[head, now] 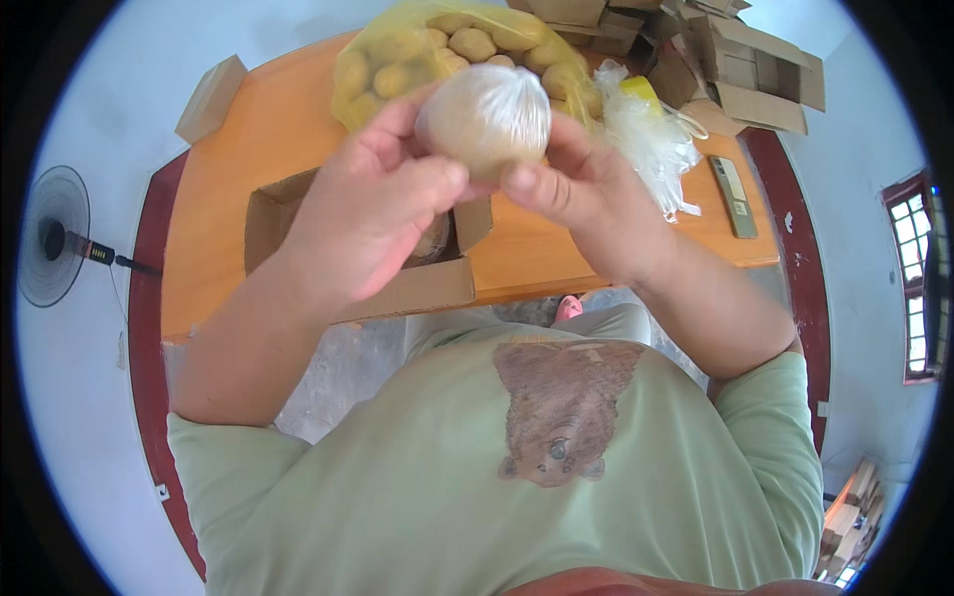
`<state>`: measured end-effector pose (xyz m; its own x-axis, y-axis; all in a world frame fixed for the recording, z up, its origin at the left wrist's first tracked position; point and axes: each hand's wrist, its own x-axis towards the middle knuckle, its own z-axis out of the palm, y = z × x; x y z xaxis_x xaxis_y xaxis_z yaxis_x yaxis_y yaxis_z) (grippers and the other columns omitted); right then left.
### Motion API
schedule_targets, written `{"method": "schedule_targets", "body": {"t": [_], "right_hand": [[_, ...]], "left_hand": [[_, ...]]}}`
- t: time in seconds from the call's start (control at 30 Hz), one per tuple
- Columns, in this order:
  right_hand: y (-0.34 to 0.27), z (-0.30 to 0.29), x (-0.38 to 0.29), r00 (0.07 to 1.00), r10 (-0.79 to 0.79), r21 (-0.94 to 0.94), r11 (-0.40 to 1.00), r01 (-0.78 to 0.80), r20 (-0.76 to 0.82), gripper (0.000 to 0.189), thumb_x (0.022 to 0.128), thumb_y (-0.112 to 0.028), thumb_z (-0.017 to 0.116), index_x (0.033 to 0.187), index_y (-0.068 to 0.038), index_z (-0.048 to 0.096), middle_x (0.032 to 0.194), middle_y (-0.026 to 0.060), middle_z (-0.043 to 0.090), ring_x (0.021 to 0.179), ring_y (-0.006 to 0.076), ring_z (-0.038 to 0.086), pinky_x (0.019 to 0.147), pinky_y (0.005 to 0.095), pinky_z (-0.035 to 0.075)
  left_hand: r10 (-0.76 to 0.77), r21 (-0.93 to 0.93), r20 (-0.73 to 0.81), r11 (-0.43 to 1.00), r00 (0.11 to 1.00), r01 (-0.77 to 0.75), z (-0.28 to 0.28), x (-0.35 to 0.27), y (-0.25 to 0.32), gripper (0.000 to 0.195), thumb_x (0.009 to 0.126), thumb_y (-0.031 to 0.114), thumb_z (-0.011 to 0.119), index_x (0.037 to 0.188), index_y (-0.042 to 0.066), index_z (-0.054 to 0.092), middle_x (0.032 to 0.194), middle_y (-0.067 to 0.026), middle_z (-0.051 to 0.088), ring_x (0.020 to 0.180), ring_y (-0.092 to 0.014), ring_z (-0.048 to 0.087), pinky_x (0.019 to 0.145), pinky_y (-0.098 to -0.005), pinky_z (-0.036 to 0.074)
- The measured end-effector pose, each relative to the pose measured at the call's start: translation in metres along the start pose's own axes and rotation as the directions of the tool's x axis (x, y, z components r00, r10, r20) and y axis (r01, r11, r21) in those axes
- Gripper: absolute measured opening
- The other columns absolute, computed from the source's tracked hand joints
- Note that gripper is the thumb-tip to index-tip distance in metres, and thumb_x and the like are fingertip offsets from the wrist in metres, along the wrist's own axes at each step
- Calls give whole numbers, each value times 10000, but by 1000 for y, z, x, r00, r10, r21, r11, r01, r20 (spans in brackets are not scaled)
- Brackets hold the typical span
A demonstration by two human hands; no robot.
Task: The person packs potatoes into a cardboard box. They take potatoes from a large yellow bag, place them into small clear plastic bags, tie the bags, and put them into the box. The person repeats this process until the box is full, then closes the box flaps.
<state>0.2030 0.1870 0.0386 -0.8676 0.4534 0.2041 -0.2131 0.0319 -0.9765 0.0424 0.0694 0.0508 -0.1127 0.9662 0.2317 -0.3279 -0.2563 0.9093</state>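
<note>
Between both hands I hold a round, pale potato wrapped in clear plastic [484, 123], raised above the table. My left hand [373, 201] grips its left side, the thumb at the lower front. On the other side my right hand [596, 186] closes around it in much the same way. The plastic is gathered in creases at the upper right. Below my left hand stands an open cardboard box [417, 290], partly hidden by that hand and forearm. Something wrapped in plastic [432, 242] shows inside it. Behind the hands lies a yellow translucent bag of potatoes [473, 45].
A heap of clear plastic bags [652, 141] lies right on the orange wooden table [536, 261], with a phone [734, 197] near the right edge. Empty cardboard boxes [745, 63] pile up at the back right. A small closed carton [212, 99] stands back left; a fan [56, 237] is beyond.
</note>
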Motion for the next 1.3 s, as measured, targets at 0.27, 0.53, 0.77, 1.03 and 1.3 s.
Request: {"method": "schedule_targets", "body": {"t": [0.27, 0.53, 0.77, 1.03, 1.3], "right_hand": [[28, 23, 33, 975, -214, -264, 938, 222, 61, 592, 846, -442, 730, 1307, -117, 551, 1197, 75, 525, 1026, 238, 541, 887, 352, 469], [28, 42, 41, 793, 182, -789, 365, 495, 582, 449, 850, -388, 659, 1107, -21, 634, 1033, 158, 652, 1042, 308, 587, 894, 417, 465], [32, 56, 45, 623, 506, -769, 138, 625, 597, 420, 861, -461, 622, 926, -51, 682, 814, 72, 687, 872, 243, 645, 817, 366, 431], [33, 38, 34, 625, 521, -769, 101, 631, 581, 420, 825, -483, 647, 850, -64, 631, 725, 55, 664, 794, 214, 643, 794, 340, 402], [23, -5, 1, 696, 541, -857, 96, 506, 472, 375, 775, -427, 695, 812, -58, 638, 711, 71, 656, 787, 234, 634, 821, 344, 412]], "left_hand": [[60, 59, -5, 996, 998, -60, -32, -16, 18, 503, 952, 203, 582, 1375, -19, 425, 1298, -119, 548, 1200, -211, 541, 1028, -396, 440], [-404, 696, -249, 557, 880, 453, -109, -36, 57, 438, 812, 192, 658, 1195, 11, 547, 1084, -80, 651, 974, -169, 624, 845, -323, 504], [-608, 905, -426, -292, 669, 310, -113, -7, 39, 480, 742, 243, 672, 1152, 13, 579, 979, -175, 662, 920, -306, 639, 800, -389, 516], [-736, 906, -420, -372, 530, 201, -108, -3, 12, 509, 790, 294, 649, 1216, 28, 567, 1088, -210, 644, 1026, -348, 615, 875, -429, 498], [-768, 975, -217, -143, 602, 169, -83, 8, -18, 493, 862, 273, 594, 1283, 25, 530, 1146, -228, 620, 1091, -364, 589, 953, -429, 468]]}}
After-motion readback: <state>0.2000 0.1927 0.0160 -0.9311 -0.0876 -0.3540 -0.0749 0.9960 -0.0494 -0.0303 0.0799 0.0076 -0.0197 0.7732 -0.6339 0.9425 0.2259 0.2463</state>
